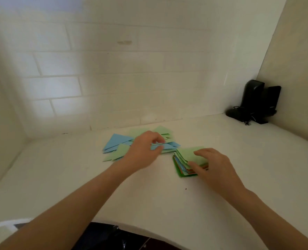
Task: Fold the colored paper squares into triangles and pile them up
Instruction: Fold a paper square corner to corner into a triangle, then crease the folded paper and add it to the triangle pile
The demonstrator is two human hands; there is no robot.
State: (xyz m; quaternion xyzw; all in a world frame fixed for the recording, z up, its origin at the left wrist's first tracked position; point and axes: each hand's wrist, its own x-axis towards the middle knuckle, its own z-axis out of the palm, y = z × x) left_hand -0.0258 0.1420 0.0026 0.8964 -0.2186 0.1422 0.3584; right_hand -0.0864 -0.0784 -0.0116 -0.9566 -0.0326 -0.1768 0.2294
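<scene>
A pale, off-white surface (221,141) filled the lower half of the frame, its near edge curving above something dark at the bottom centre. Behind it rose a wall of white rectangular tiles (113,69), with a plain cream side wall (297,60) closing the upper right. In the corner at right of centre stood a black device (258,102) with a thin cord trailing at its base, well apart from the paper.

Near the middle of the frame lay a loose pile of folded triangles (117,141), blue and light green, fanned out close to the tiled wall. The left hand (142,150) was over this pile, thumb and fingers pinched on a blue triangle (166,146) at the pile's right side. Just to the right sat a stack of paper squares (185,159), light green on top with orange, blue and darker green edges showing beneath. The right hand (212,165) rested on that stack, fingers spread across the top sheet and thumb against its near edge. A small dark speck lay on the surface below the stack.
</scene>
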